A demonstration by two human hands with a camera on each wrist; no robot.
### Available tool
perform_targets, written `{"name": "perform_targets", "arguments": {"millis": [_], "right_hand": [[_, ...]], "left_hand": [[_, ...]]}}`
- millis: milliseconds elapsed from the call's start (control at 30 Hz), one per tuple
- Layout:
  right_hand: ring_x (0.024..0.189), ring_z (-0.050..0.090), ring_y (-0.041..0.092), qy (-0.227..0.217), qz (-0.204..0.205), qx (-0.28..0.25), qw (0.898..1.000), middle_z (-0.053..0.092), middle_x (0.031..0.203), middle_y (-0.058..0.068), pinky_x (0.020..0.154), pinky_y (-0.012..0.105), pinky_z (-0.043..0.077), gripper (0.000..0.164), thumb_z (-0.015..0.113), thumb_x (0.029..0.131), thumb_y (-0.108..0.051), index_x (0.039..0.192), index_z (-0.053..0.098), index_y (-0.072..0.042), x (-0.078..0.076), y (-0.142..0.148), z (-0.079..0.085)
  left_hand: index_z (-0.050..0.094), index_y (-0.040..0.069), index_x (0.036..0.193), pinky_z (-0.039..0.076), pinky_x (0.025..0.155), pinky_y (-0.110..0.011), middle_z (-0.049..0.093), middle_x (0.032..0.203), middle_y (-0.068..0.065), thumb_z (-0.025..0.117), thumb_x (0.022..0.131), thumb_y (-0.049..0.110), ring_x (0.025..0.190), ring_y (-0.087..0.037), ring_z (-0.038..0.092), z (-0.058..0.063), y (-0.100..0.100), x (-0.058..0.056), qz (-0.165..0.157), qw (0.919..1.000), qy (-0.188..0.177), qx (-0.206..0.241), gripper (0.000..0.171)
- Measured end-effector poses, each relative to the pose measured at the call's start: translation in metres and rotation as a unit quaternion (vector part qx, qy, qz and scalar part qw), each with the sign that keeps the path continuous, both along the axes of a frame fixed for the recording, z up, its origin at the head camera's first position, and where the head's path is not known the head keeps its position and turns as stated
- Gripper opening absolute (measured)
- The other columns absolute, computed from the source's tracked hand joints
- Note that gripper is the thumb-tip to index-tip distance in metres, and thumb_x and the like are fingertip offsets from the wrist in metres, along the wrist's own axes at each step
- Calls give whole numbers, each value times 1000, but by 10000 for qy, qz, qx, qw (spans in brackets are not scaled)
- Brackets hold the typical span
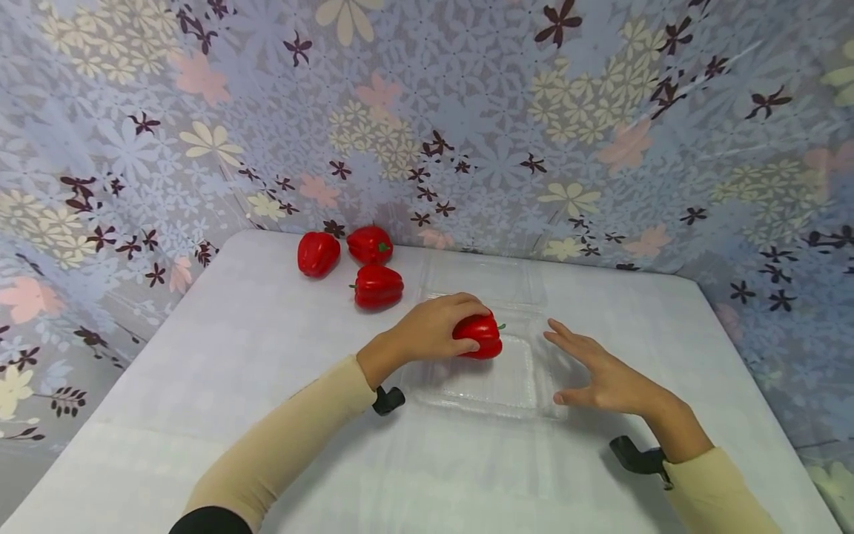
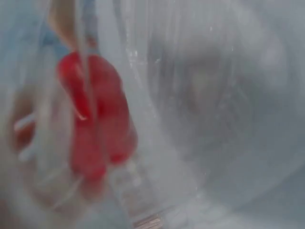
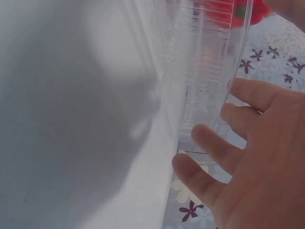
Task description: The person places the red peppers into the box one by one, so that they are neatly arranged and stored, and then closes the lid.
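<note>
My left hand [image 1: 434,326] grips a red bell pepper [image 1: 485,343] with a green stem, its thumb in front and its fingers over the top. Below that pepper lies a clear plastic container [image 1: 497,409], its lid folded back towards the wall. Whether the pepper touches the container's floor I cannot tell. Blur and clear plastic soften the same pepper [image 2: 102,119] in the left wrist view. Beside the container's right side is my right hand [image 1: 603,378], fingers spread and holding nothing. In the right wrist view its fingers [image 3: 214,145] are close to the transparent wall [image 3: 205,71].
Three more red bell peppers stand or lie at the back left: one at the far left [image 1: 318,254], one near the wall [image 1: 370,245] and one in front [image 1: 378,287]. A white cloth covers the table [image 1: 200,356]. Flowered fabric [image 1: 427,111] rises behind it.
</note>
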State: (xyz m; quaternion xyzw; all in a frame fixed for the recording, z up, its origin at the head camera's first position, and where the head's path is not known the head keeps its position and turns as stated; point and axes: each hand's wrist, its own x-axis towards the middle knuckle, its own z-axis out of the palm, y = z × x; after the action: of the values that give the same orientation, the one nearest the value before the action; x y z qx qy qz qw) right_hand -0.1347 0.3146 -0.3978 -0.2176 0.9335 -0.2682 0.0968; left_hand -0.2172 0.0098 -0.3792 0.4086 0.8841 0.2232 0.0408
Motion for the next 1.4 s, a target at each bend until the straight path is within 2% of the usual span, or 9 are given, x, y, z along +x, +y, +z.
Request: {"name": "perform_targets", "arguments": {"millis": [200,867,1033,1167,1267,1400], "right_hand": [[143,25,53,59,-32,38,10000,19,163,25,105,78,25,91,80,80,-28,153,33,-2,-1,4,-2],[143,26,50,-77,-52,-6,10000,17,165,22,105,79,26,92,79,80,-28,155,30,-6,-1,0,-6],[143,27,49,-36,-63,29,10000,18,165,20,105,79,27,92,78,80,-29,155,30,-7,-2,-1,-6],[143,28,49,-31,-63,26,10000,18,165,20,105,79,28,94,78,80,-30,156,28,-7,-3,-2,-8],[143,28,50,-18,-57,24,10000,19,165,20,105,78,28,95,79,80,-31,156,28,-6,-4,-2,-9],[143,27,50,41,-37,-11,10000,20,165,21,106,77,27,94,80,79,-32,154,31,-4,-4,0,-9]], "left_hand": [[57,22,137,56,97,-34,56,141,-1,68,91,32,123,-19,58,-5,12,2,-53,9999,12,-119,48],[55,25,139,56,98,-36,54,144,0,70,91,34,126,-19,56,-17,34,11,160,9986,-73,-506,51],[55,26,139,56,97,-36,53,145,0,72,90,34,126,-19,56,-18,41,12,157,9981,-71,-595,53],[54,26,140,56,98,-36,52,146,0,72,89,30,127,-19,55,-16,42,14,150,9973,-211,-692,54],[52,27,142,55,101,-38,49,149,0,72,90,27,131,-20,53,-15,41,14,110,9964,-309,-780,56],[50,28,144,53,104,-38,47,152,2,71,91,27,135,-19,49,-15,41,13,64,9961,-268,-836,56]]}}
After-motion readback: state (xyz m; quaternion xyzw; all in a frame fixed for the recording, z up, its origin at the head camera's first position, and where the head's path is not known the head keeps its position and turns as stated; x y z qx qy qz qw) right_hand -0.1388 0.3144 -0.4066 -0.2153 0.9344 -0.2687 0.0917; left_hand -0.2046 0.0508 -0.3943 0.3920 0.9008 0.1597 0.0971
